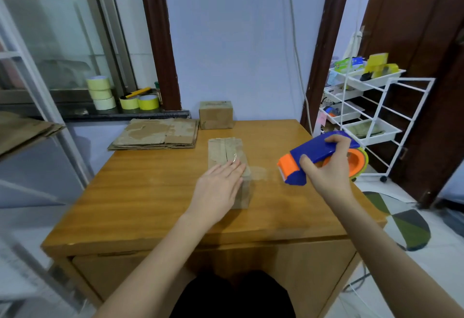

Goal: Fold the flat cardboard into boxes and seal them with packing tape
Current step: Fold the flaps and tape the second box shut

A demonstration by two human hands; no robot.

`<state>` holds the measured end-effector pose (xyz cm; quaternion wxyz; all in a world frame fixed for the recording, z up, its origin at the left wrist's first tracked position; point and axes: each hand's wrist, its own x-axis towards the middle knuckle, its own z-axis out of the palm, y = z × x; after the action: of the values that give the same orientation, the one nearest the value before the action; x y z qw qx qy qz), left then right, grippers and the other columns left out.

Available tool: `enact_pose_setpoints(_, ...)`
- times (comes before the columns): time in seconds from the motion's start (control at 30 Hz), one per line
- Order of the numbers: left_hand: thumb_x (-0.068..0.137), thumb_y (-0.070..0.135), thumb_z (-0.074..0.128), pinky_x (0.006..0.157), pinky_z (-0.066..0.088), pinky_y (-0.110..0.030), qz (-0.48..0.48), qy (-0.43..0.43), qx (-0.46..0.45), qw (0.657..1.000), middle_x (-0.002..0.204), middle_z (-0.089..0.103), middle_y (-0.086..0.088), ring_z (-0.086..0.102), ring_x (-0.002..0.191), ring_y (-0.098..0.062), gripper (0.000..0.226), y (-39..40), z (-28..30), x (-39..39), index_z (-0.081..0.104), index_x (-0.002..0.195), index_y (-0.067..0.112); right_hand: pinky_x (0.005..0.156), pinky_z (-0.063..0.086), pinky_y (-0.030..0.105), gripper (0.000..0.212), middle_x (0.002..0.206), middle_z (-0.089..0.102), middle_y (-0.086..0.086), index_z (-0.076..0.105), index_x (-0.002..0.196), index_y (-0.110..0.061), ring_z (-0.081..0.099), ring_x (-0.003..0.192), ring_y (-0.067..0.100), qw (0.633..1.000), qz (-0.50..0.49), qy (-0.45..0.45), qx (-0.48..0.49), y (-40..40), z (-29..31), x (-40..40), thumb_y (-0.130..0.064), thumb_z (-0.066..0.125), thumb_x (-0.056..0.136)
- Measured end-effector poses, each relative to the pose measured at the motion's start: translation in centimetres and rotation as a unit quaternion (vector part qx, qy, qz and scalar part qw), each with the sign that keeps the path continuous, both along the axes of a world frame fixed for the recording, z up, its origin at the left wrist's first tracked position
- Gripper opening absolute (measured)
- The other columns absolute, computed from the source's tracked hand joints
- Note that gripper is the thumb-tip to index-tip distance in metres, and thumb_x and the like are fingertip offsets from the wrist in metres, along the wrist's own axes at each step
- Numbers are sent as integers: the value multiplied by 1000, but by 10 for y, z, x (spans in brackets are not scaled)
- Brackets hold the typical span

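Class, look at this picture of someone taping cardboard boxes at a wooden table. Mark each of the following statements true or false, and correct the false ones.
1. The right hand holds a blue and orange tape dispenser. True.
2. The left hand lies flat on the box in the middle of the table. True.
3. The tape dispenser rests on top of that box. False: it is held up to the right of the box, clear of it.
4. A stack of flat cardboard lies at the table's far left corner. True.
5. The small finished box at the far edge sits on the stack of flat cardboard. False: it stands beside the stack, to its right.
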<state>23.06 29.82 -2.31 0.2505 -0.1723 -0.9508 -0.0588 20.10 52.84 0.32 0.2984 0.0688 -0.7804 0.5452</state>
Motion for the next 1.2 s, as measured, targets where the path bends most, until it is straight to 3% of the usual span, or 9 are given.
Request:
enact_pose_setpoints(0.13, 105, 37, 23, 107, -1, -15, 1, -2, 10, 1000, 154, 27, 10, 23, 141, -3, 44, -1, 2, -1, 27, 148, 28, 71, 45, 44, 50, 79, 49, -5, 34, 108, -16, 55, 75, 29, 998, 20, -38, 52, -13, -27, -3, -5, 72, 78)
enact_pose_setpoints(0.37, 104, 37, 27, 108, 4, -15, 7, -13, 22, 1000, 152, 31, 9, 26, 140, -2, 44, 1, 2, -3, 30, 147, 28, 64, 47, 39, 49, 79, 57, 5, 34, 110, -18, 58, 72, 26, 994, 34, -48, 88, -51, -45, -12, -15, 71, 78)
enact_pose_setpoints(0.5, 103, 35, 33, 110, 9, -16, 5, -13, 37, 999, 150, 36, 8, 31, 139, -3, 43, 1, 4, -1, 37, 145, 26, 63, 49, 37, 53, 90, 60, 7, 42, 120, -12, 60, 78, 27, 960, 14, -19, 278, -65, -53, -12, -27, 70, 77)
enact_pose_setpoints(0.63, 102, 36, 36, 106, 3, -14, 15, -29, 48, 998, 152, 32, 12, 26, 139, 1, 45, 1, 9, -2, 32, 146, 30, 55, 39, 26, 47, 84, 55, -1, 39, 110, -16, 54, 73, 19, 985, 11, -29, 171, -61, -56, -9, -21, 73, 77)
enact_pose_setpoints(0.73, 96, 37, 44, 110, 3, -15, 12, -59, 32, 998, 154, 26, 13, 22, 141, 0, 55, 1, 10, 0, 27, 148, 31, 56, 35, 31, 50, 77, 54, 3, 39, 115, -11, 53, 69, 24, 988, -2, -38, 148, -48, -46, -19, -20, 71, 78)
enact_pose_setpoints(0.9, 93, 38, 51, 110, 12, -16, 35, -61, 75, 995, 149, 33, 20, 27, 138, 1, 52, 1, 10, 0, 36, 143, 39, 66, 48, 43, 41, 84, 58, 6, 38, 123, -13, 57, 75, 26, 994, -18, -48, 92, -19, -34, -25, -23, 59, 90)
enact_pose_setpoints(1.03, 90, 37, 56, 107, 32, -26, 67, -90, 123, 986, 143, 40, 26, 33, 136, -2, 48, 4, 15, 3, 45, 136, 44, 60, 48, 44, 38, 71, 57, 4, 41, 133, -14, 57, 67, 25, 988, -51, -42, 141, 5, -36, -21, -24, 48, 97)
enact_pose_setpoints(1.2, 86, 36, 62, 88, 42, -26, 94, -116, 142, 979, 129, 55, 18, 50, 118, -7, 40, 9, 19, 3, 51, 124, 39, 46, 36, 36, 50, 57, 47, -1, 34, 145, -20, 45, 55, 14, 972, -93, -19, 214, 18, -33, -23, -21, 48, 97)
